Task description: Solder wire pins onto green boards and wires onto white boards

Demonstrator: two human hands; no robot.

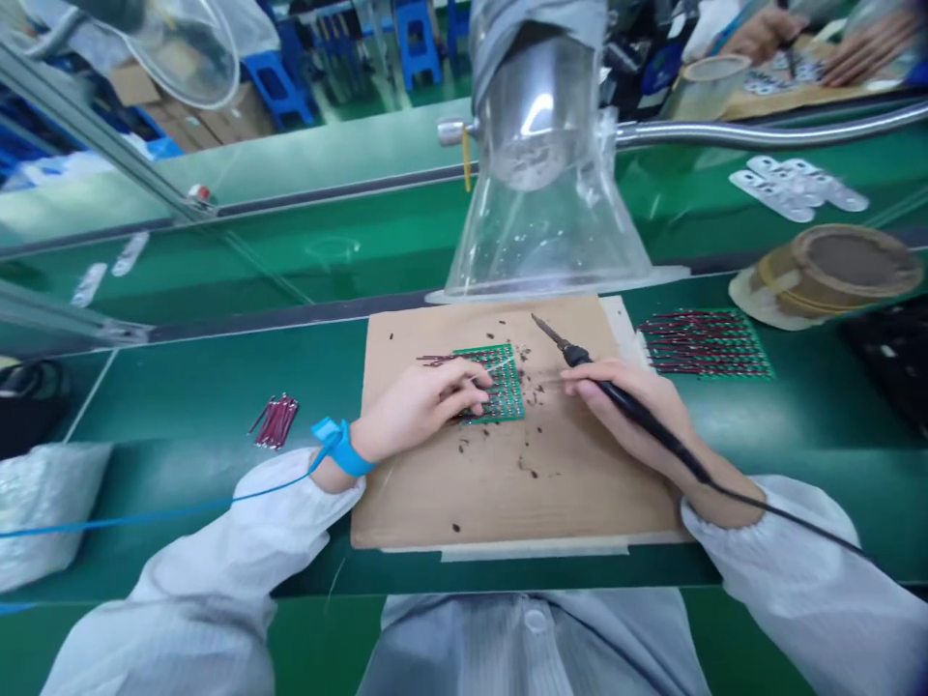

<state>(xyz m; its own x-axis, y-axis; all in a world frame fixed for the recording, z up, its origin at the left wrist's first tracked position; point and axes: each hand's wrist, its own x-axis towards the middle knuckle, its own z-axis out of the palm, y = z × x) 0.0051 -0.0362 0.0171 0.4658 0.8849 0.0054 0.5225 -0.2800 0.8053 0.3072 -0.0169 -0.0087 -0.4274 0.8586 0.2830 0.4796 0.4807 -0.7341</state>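
Observation:
My right hand is closed round the handle of a soldering iron, its bare tip pointing up and left above the cardboard. My left hand rests over a green circuit board, thumb and fingers pinched on a thin, pale solder wire that reaches over the board. Rows of solder joints cover the board, and dark red wires stick out from its left side; my fingers hide part of them. The iron's tip is apart from the board. A blue wrist strap circles my left wrist.
Board and hands are over a cardboard sheet with dark specks. To the left lies a bundle of red wires; to the right, a wired board and a round container. A clear fume hood hangs behind.

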